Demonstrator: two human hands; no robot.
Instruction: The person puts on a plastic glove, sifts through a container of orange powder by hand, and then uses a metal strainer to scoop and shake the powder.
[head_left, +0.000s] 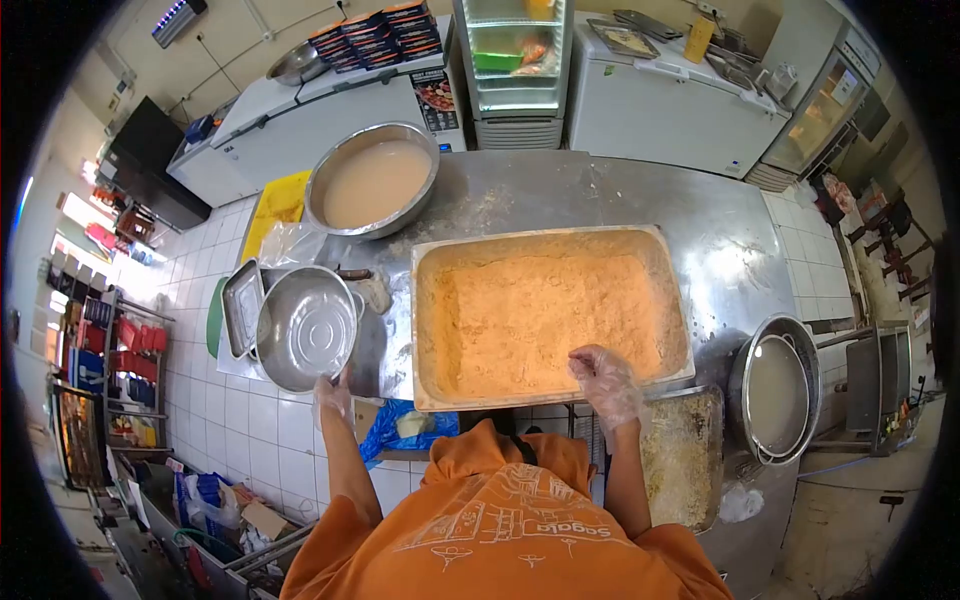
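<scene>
My left hand (334, 397), in a clear plastic glove, grips the near rim of a round metal pot (312, 330) with side handles; the pot's inside is bare. My right hand (606, 382), gloved too, hovers over the near right part of a large rectangular tray (428, 402). Its fingers are bunched together, and whatever may be between them is too small to make out. An orange powdery breading (545, 310) covers the tray's bottom, heaped unevenly toward the walls.
A basin of cloudy liquid (375, 185) stands behind the pot, beside a yellow board (275, 210). A knife (354, 274) lies between pot and tray. To the right are a crusted tray (682, 455) and nested bowls of pale liquid (778, 390). Chest freezers (665, 110) line the back.
</scene>
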